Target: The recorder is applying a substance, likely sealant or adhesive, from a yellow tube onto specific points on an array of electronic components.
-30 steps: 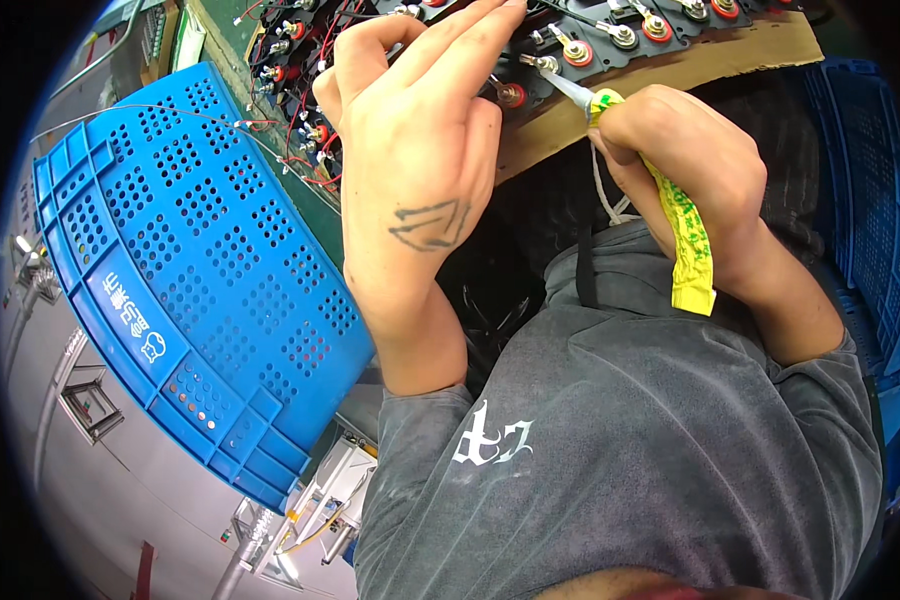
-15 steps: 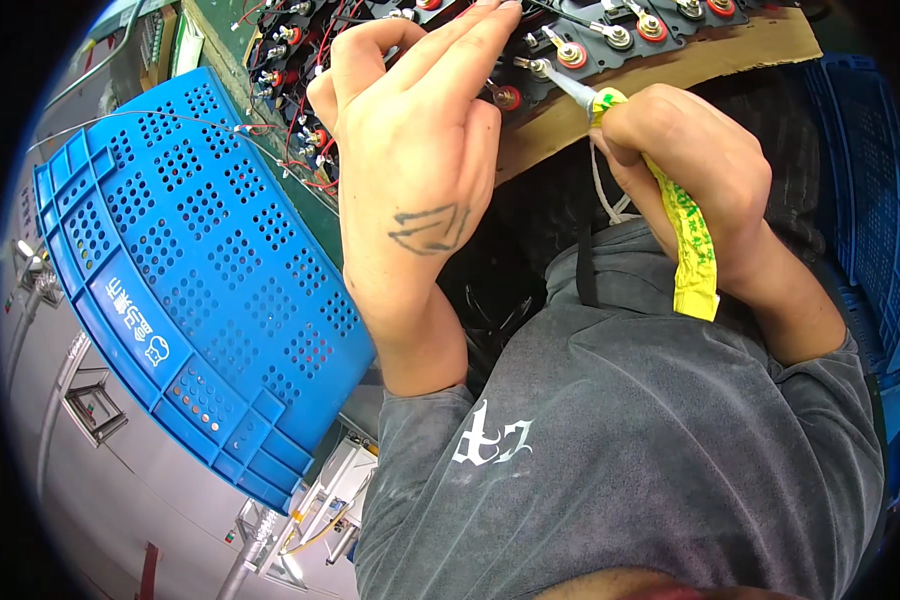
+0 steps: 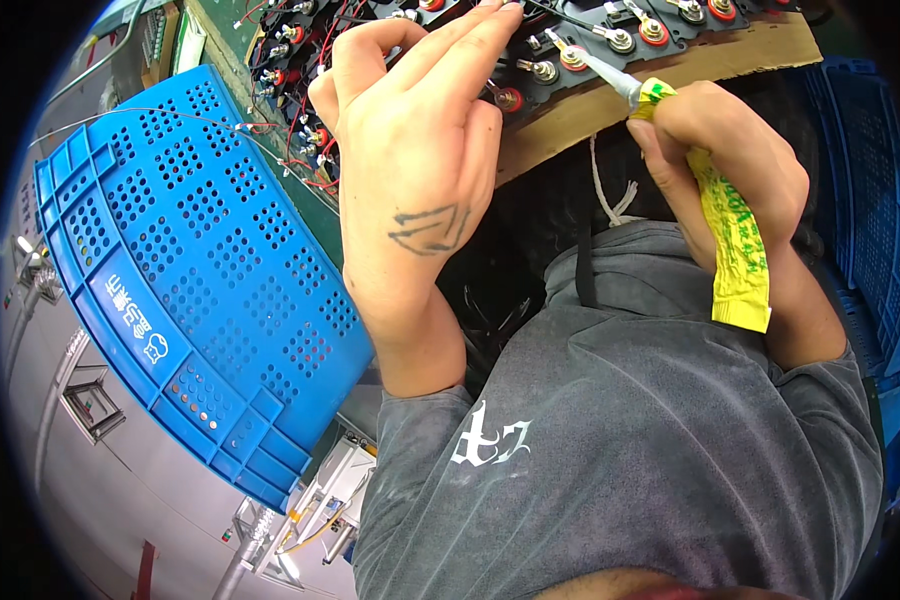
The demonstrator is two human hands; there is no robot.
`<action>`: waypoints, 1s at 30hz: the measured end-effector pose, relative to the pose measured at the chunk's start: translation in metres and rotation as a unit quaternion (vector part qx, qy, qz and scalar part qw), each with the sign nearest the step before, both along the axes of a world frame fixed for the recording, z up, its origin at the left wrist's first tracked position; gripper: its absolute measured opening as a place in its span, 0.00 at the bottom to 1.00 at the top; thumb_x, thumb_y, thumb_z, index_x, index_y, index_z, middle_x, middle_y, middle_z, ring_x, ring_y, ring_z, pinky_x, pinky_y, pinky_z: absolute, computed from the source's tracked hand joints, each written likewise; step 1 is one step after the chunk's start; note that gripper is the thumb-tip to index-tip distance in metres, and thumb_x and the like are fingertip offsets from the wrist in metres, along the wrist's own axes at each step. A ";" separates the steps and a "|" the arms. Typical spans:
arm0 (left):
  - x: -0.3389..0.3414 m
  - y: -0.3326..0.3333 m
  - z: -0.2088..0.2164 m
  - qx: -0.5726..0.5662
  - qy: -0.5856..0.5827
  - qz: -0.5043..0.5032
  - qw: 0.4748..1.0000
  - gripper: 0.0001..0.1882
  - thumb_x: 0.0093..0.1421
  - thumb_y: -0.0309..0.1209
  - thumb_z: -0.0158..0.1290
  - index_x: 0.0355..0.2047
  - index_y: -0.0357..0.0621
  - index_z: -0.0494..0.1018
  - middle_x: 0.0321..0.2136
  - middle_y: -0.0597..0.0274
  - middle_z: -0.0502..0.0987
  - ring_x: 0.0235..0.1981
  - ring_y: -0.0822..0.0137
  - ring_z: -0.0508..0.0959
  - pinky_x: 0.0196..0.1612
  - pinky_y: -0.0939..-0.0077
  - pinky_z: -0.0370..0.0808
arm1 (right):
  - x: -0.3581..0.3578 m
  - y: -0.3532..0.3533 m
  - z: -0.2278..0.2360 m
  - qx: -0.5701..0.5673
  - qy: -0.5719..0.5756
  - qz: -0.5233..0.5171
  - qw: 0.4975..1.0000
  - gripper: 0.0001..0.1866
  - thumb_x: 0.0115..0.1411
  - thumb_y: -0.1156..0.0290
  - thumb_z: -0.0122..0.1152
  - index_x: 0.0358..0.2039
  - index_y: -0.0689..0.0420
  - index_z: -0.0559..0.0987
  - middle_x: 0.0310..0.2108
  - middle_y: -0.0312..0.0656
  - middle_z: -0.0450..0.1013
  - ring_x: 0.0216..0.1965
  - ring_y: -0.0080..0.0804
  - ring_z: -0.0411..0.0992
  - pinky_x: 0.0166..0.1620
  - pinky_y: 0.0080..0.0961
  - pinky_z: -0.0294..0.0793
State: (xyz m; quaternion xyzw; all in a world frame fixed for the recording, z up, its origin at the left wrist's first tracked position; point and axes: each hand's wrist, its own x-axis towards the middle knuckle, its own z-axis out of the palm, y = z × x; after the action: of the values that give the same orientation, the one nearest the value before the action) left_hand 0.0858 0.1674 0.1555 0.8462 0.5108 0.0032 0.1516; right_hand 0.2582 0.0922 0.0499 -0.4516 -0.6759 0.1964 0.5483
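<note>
My right hand (image 3: 735,150) grips a soft yellow tube (image 3: 735,255) with green print, its flattened tail hanging below the fist. The tube's long pale grey nozzle (image 3: 606,76) points up and left. Its tip reaches a bolted terminal with a red ring (image 3: 573,57) on a black battery pack (image 3: 595,35). Beside it sits a plain metal terminal bolt (image 3: 539,71). My left hand (image 3: 415,150) rests over the pack's left part, two fingers stretched forward and others bent. Under its fingertips, a black cable (image 3: 560,18) runs to the right; whether they touch it is unclear.
A large blue perforated crate (image 3: 200,260) stands at left, a thin wire lying across it. Thin red wires (image 3: 315,175) hang at the pack's left side. Brown cardboard (image 3: 670,90) edges the pack in front. More blue crates (image 3: 870,190) stand at right.
My right hand has moved right with the yellow tube. The nozzle tip has gone from the plain metal terminal to the red-ringed one beside it. My left hand stays put.
</note>
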 end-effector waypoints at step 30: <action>0.009 -0.006 0.000 0.004 -0.005 0.024 1.000 0.29 0.47 0.21 0.50 0.53 0.37 0.79 0.51 0.55 0.82 0.44 0.58 0.73 0.54 0.66 0.63 | 0.001 -0.004 -0.006 -0.036 -0.024 -0.008 0.999 0.17 0.44 0.84 0.71 0.37 0.62 0.80 0.32 0.46 0.77 0.35 0.45 0.79 0.38 0.32 0.79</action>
State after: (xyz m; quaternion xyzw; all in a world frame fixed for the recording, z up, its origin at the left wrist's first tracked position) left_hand 0.0949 0.1614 0.1553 0.8343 0.5302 0.0125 0.1508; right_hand 0.2593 0.0877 0.0441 -0.4812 -0.6778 0.2050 0.5168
